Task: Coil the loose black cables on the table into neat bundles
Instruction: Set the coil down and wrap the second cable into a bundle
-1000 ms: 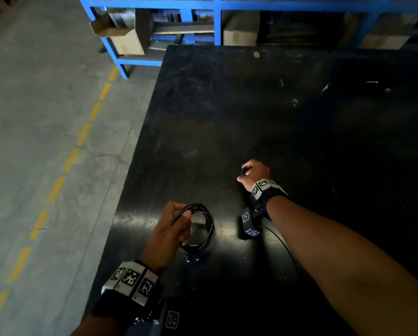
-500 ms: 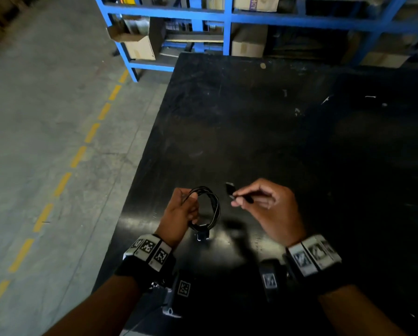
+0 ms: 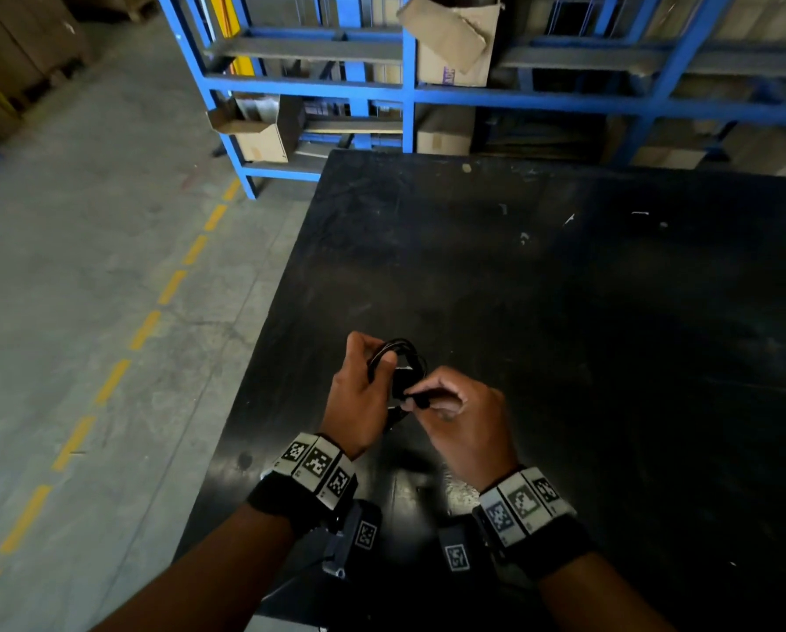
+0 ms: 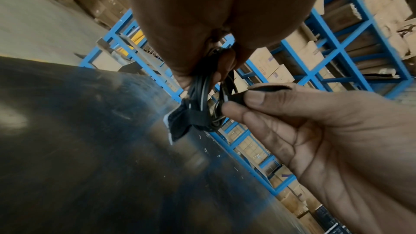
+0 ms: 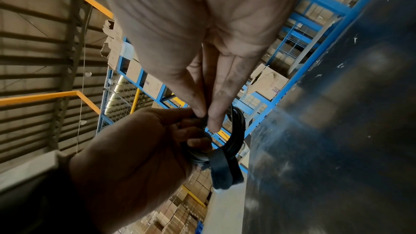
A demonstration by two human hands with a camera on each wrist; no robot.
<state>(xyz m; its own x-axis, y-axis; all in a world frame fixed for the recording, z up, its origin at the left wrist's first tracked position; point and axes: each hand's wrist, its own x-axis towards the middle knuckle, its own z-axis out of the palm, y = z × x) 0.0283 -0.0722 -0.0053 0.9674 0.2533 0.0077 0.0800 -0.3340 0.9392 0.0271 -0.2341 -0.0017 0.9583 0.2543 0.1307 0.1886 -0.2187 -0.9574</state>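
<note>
L hand (image 3: 357, 394) grips coiled cable (image 3: 400, 353) upright; R hand (image 3: 462, 419) pinches strap (image 4: 268, 89).

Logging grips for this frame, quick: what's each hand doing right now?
Left hand: closed around the coiled black cable.
Right hand: pinching the black strap that wraps the coil.

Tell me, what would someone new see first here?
Two hands meet in the air over the near part of a big black table. The left hand holds a coil of black cable, and the right hand pinches a black strap that loops round it. Behind the table stand bright blue racks with cardboard boxes.
</note>
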